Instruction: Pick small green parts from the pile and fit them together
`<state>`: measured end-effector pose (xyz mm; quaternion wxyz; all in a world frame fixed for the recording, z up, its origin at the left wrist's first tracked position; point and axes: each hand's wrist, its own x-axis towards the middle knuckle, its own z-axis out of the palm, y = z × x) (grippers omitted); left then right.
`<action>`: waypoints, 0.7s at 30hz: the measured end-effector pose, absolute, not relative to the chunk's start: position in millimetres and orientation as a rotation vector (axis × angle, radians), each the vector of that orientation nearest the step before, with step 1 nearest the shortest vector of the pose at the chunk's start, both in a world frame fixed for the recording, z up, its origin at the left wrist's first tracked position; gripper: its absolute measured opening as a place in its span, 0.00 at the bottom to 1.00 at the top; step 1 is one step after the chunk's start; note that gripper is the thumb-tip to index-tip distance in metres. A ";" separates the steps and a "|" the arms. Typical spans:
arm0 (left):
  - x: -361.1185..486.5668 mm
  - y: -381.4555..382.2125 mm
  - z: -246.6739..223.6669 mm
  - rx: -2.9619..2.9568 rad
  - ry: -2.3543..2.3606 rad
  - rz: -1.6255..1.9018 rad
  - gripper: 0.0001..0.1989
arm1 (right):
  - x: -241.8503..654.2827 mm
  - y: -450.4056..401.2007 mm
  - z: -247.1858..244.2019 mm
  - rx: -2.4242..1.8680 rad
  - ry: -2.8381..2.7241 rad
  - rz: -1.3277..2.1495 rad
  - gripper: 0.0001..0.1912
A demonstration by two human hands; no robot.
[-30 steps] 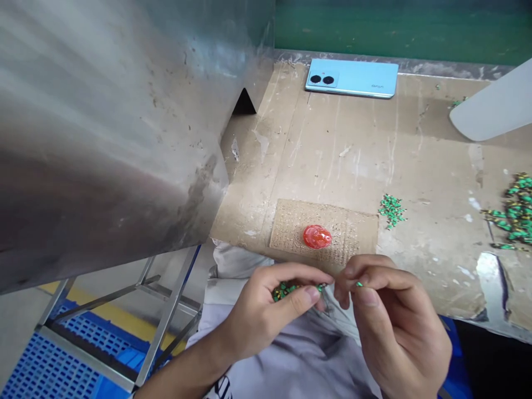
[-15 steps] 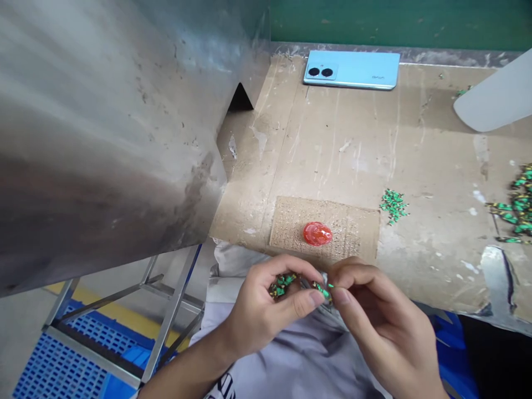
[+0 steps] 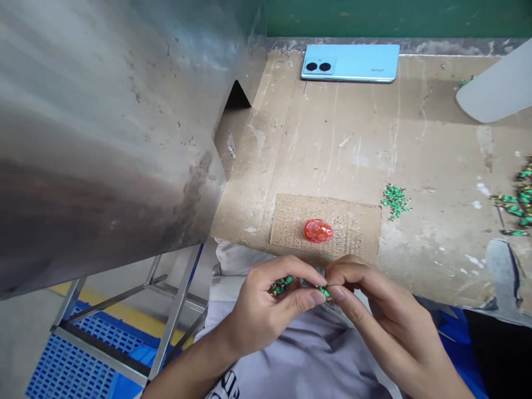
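My left hand [image 3: 264, 310] is curled around a cluster of small green, black and yellow pieces [image 3: 281, 285]. One such green piece [image 3: 323, 291] pokes out between its thumb and index finger. My right hand [image 3: 380, 310] pinches with thumb and index finger right at that tip, touching the left fingertips. What lies inside this pinch is too small to make out. Just beyond the hands, a glossy red lump [image 3: 318, 230] sits on a flat cardboard piece [image 3: 286, 224]. To its right lies a small heap of tiny green bits [image 3: 395, 200].
A larger pile of green and yellow pieces [image 3: 522, 199] lies at the right. A light-blue phone [image 3: 357, 64] rests by the back edge, with a white cylindrical object [image 3: 499, 88] at upper right. A big metal panel [image 3: 103, 138] fills the left, above a metal-framed stool [image 3: 177, 310].
The fingertips of my right hand have moved slightly left and closed against the left fingertips. A green bit seen at the right fingertips before is hidden now. The view has shifted a little.
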<state>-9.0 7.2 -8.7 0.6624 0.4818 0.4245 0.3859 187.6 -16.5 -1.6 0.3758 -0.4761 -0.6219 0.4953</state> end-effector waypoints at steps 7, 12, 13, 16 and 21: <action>-10.0 8.6 -8.3 1.155 0.977 0.877 0.04 | 192.6 -13.5 1.2 -1.227 -1.662 1.254 0.06; -9.0 8.8 -7.2 1.196 1.002 0.861 0.02 | 197.4 -8.3 4.0 -1.212 -1.715 1.267 0.06; -8.6 8.5 -7.4 1.198 1.001 0.861 0.02 | 198.4 -7.5 4.7 -1.210 -1.723 1.271 0.06; -7.7 7.6 -8.6 1.188 1.000 0.859 0.03 | 200.9 -6.1 6.8 -1.204 -1.746 1.286 0.06; -7.2 7.0 -9.0 1.127 0.971 0.864 0.03 | 202.6 -6.1 9.8 -1.174 -1.779 1.295 0.05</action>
